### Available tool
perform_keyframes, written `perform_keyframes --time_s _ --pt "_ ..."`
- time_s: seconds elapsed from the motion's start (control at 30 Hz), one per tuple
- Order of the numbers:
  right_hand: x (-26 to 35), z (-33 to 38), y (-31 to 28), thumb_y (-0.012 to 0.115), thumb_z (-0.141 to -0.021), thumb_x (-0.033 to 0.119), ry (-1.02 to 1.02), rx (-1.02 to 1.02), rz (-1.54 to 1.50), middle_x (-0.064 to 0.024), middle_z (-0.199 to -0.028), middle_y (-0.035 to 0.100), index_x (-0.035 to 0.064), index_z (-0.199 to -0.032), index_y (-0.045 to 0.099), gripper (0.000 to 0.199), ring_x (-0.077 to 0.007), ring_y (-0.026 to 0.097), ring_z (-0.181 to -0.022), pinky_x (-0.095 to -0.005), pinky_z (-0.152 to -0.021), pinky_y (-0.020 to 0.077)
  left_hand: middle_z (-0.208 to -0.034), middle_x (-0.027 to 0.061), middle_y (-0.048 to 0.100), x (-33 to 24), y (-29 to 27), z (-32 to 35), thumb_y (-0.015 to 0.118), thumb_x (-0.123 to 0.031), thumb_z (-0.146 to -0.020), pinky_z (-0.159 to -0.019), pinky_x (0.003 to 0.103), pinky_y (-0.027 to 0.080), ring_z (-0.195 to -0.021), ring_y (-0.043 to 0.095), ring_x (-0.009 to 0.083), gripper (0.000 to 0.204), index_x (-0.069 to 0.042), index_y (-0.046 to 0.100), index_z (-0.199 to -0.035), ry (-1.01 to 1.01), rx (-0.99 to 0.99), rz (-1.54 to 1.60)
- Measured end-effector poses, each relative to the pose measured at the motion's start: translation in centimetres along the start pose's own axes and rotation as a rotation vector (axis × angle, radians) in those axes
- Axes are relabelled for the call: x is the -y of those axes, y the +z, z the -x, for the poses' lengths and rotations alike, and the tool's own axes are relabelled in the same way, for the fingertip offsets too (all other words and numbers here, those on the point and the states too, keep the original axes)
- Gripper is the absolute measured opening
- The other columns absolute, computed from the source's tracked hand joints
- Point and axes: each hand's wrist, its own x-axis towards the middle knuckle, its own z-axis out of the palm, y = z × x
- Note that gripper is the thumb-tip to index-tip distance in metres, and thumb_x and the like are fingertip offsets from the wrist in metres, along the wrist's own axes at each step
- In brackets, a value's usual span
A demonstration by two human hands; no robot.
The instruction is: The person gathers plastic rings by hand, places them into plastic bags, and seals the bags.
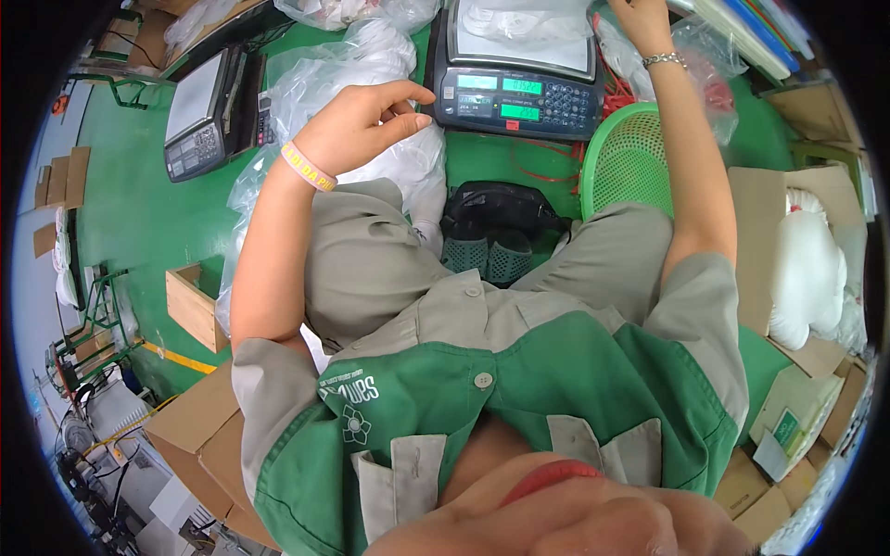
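My left hand (375, 120) hovers at the left side of a black digital counting scale (519, 99) with lit green displays. Its index finger and thumb stretch out apart and nothing shows between them. A clear plastic bag (489, 26) with white contents lies on the scale's pan. My right hand (642, 17) is at the top edge, right of the scale, above another clear bag with red pieces; its fingertips are cut off by the edge. White bagged material (394, 162) lies below my left hand. A green mesh basket (630, 159) stands by my right forearm.
A second scale (199, 116) stands at the left on the green surface, and a wooden box (197, 306) lies below it. An open carton (756, 232) with white bags stands at the right. A black pouch (505, 204) sits between my knees, above dark clogs (487, 258).
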Motion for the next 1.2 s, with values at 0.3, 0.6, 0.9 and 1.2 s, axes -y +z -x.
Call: perform_keyframes --time_s 0.3,0.6,0.9,1.2 --pt "-0.9 -5.9 -11.7 0.030 -0.083 -0.009 0.595 -0.299 -1.081 -0.0047 -0.078 0.019 0.0098 -0.079 0.025 0.020 -0.0182 0.018 -0.062 -0.0382 -0.058 0.0239 -0.073 0.0031 0.059 0.8 -1.3 0.9 0.059 -0.017 -0.085 -0.064 0.024 0.046 -0.067 0.055 0.0092 0.027 -0.004 0.060 -0.108 0.063 -0.218 0.149" --pt "-2.3 3.9 -27.5 0.043 -0.085 0.016 0.250 -0.380 0.055 -0.0096 -0.093 0.056 0.0008 -0.096 0.056 0.023 -0.0186 0.052 -0.078 -0.0316 -0.067 0.0426 -0.099 0.0063 0.064 7.7 -6.0 12.9 0.047 -0.014 -0.092 -0.074 0.022 0.042 -0.082 0.057 0.0092 0.029 -0.001 0.055 -0.115 -0.023 -0.893 0.271" --pt "-13.1 20.0 -20.3 0.054 -0.077 0.011 0.514 1.145 0.242 -0.0197 -0.088 0.063 0.0013 -0.105 0.058 0.030 -0.0340 0.060 -0.088 -0.0392 -0.080 0.0450 -0.095 0.0022 0.066 20.2 0.0 30.9 0.055 -0.023 -0.087 -0.067 0.023 0.045 -0.076 0.059 0.0082 0.026 -0.010 0.060 -0.109 -0.809 -1.219 0.592" --pt "1.8 7.9 -13.6 0.062 -0.068 -0.002 -0.009 0.860 0.008 -0.0178 -0.134 0.039 0.0051 -0.129 0.041 0.065 -0.0324 0.038 -0.123 -0.0382 -0.103 0.0291 -0.146 0.0255 0.004 21.5 11.5 24.3 0.079 -0.044 -0.061 -0.100 0.050 0.030 -0.134 0.015 0.0401 0.116 -0.021 0.001 -0.144 -0.615 -0.520 0.071"
